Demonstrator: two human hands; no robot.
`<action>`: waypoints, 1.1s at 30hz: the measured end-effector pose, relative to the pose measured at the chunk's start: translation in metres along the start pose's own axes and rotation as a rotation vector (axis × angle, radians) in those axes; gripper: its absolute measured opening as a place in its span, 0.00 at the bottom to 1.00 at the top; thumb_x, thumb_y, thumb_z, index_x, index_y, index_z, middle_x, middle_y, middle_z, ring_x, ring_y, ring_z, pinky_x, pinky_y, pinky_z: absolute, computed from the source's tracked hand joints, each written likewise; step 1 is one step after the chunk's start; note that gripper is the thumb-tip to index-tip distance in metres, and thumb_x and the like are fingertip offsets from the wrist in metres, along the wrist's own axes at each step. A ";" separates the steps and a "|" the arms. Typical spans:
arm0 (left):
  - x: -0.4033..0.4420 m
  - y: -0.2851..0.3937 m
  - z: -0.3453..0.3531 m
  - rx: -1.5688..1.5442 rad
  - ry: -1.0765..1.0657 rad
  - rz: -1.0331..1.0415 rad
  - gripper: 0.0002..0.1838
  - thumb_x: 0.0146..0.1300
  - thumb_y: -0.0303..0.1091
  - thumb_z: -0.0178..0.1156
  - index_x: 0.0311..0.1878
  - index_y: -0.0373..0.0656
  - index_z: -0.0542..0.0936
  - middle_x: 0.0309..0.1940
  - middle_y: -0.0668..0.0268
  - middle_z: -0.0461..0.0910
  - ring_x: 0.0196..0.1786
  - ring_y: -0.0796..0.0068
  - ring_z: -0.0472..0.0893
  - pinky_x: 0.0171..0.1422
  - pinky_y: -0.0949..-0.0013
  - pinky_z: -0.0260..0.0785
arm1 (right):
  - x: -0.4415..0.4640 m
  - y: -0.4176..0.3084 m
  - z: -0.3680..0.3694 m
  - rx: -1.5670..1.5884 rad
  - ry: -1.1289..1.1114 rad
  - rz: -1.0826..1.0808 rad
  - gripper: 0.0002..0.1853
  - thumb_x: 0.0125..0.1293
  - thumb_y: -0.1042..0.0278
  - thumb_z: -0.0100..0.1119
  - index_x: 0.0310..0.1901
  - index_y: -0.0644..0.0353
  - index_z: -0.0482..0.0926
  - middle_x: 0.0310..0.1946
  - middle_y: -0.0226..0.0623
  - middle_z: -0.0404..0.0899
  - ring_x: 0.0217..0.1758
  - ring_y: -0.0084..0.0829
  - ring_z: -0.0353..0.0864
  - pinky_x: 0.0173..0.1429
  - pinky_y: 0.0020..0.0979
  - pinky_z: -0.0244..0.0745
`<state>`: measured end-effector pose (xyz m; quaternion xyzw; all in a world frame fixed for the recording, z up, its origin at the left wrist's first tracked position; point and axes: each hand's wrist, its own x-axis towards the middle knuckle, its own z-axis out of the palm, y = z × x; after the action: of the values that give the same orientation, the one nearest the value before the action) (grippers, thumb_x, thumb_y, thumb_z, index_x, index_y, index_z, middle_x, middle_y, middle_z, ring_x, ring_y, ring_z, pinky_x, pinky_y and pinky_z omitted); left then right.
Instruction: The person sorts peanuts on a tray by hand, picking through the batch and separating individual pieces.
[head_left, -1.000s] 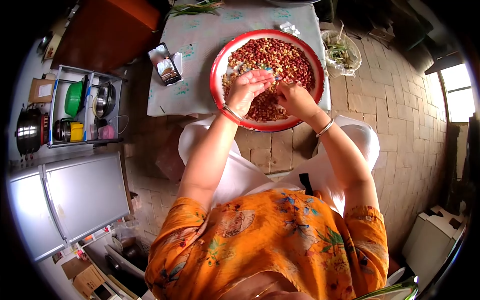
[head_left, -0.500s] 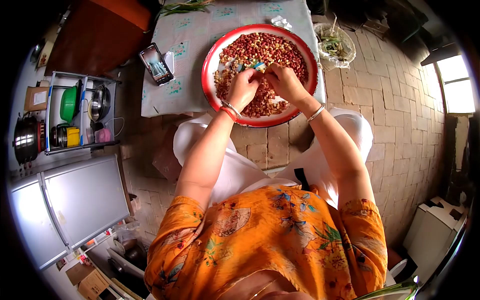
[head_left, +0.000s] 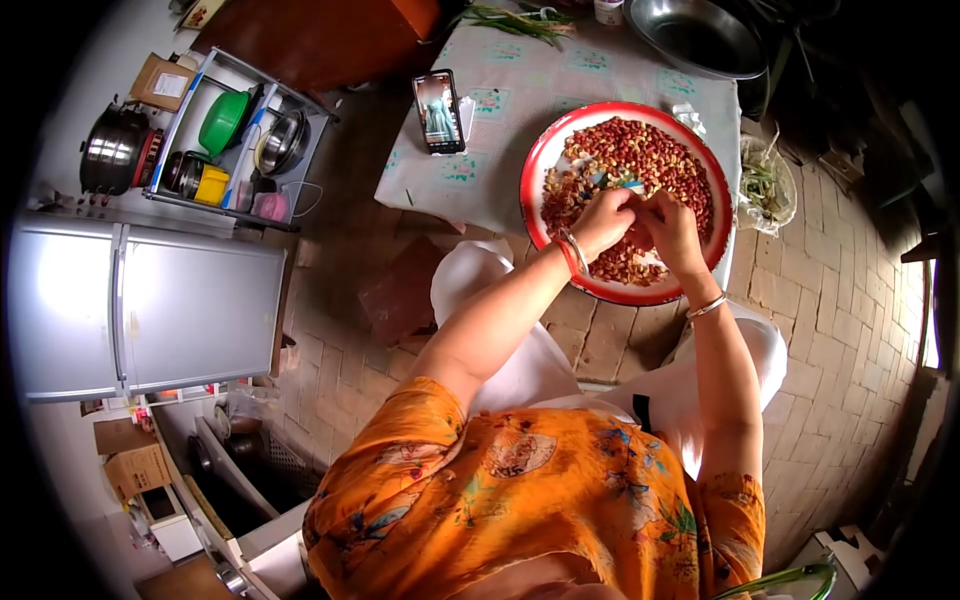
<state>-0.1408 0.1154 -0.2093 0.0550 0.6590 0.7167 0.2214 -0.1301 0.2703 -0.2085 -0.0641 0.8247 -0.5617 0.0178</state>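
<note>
A round enamel tray [head_left: 531, 200] with a red rim and white inside sits at the table's front edge. Red and pale kernels that look like peanuts [head_left: 640, 145] are spread across it, with loose skins among them. Over the tray's near half, my left hand [head_left: 603, 224] and my right hand [head_left: 672, 232] meet, fingertips pinched together. Whatever lies between the fingers is too small and hidden to make out. Just beyond my fingertips a small blue and white item [head_left: 633, 185] shows among the kernels.
On the patterned tablecloth [head_left: 500, 150], a phone [head_left: 437, 112] stands propped left of the tray. Green stalks [head_left: 520, 22] and a metal basin [head_left: 697, 36] are at the back. Crumpled white plastic [head_left: 688, 118] lies by the rim. A lined basket [head_left: 768, 190] stands to the right.
The camera view has turned left, so the table and tray appear farther right and lower, and the basin has come into view. My hands stay pinched together above the tray.
</note>
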 end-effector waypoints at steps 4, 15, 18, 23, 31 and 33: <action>0.008 -0.023 -0.010 -0.174 -0.080 -0.021 0.16 0.59 0.21 0.46 0.49 0.31 0.76 0.41 0.57 0.81 0.45 0.63 0.84 0.55 0.64 0.78 | 0.003 0.014 -0.001 -0.230 0.152 -0.260 0.03 0.62 0.75 0.57 0.35 0.65 0.77 0.22 0.42 0.81 0.25 0.29 0.82 0.31 0.32 0.75; 0.001 -0.016 -0.013 0.583 0.059 0.181 0.08 0.64 0.20 0.54 0.45 0.33 0.78 0.32 0.64 0.82 0.29 0.78 0.82 0.34 0.74 0.76 | -0.006 0.022 -0.055 -0.306 -0.104 -0.231 0.09 0.58 0.74 0.59 0.40 0.59 0.83 0.32 0.41 0.84 0.35 0.37 0.83 0.41 0.35 0.76; -0.001 -0.017 -0.010 0.643 0.087 0.231 0.07 0.58 0.20 0.57 0.40 0.35 0.80 0.29 0.53 0.84 0.33 0.60 0.85 0.38 0.65 0.76 | -0.010 0.016 -0.070 -0.586 -0.128 -0.084 0.07 0.57 0.65 0.61 0.34 0.57 0.83 0.32 0.43 0.83 0.38 0.45 0.83 0.42 0.43 0.77; -0.008 -0.003 -0.002 0.812 0.139 0.307 0.07 0.60 0.26 0.60 0.41 0.39 0.81 0.31 0.56 0.85 0.33 0.62 0.85 0.37 0.65 0.75 | -0.026 0.019 -0.070 -0.775 -0.126 -0.030 0.07 0.54 0.63 0.62 0.31 0.55 0.82 0.30 0.44 0.83 0.36 0.46 0.83 0.41 0.45 0.77; -0.005 -0.007 0.005 0.807 0.201 0.310 0.07 0.61 0.32 0.60 0.40 0.43 0.83 0.30 0.55 0.83 0.32 0.60 0.84 0.35 0.62 0.73 | -0.027 0.026 -0.051 -0.882 -0.148 -0.063 0.08 0.55 0.64 0.59 0.36 0.57 0.80 0.28 0.46 0.82 0.34 0.48 0.83 0.38 0.48 0.76; -0.008 0.002 0.009 0.747 0.148 0.299 0.07 0.61 0.30 0.59 0.39 0.41 0.83 0.27 0.55 0.83 0.28 0.65 0.84 0.34 0.66 0.73 | -0.024 0.023 -0.045 -0.762 -0.067 -0.069 0.08 0.54 0.68 0.60 0.35 0.60 0.78 0.28 0.47 0.82 0.34 0.50 0.82 0.38 0.48 0.76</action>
<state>-0.1312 0.1204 -0.2047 0.1752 0.8728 0.4545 0.0317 -0.1132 0.3230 -0.2139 -0.1124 0.9707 -0.2126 0.0006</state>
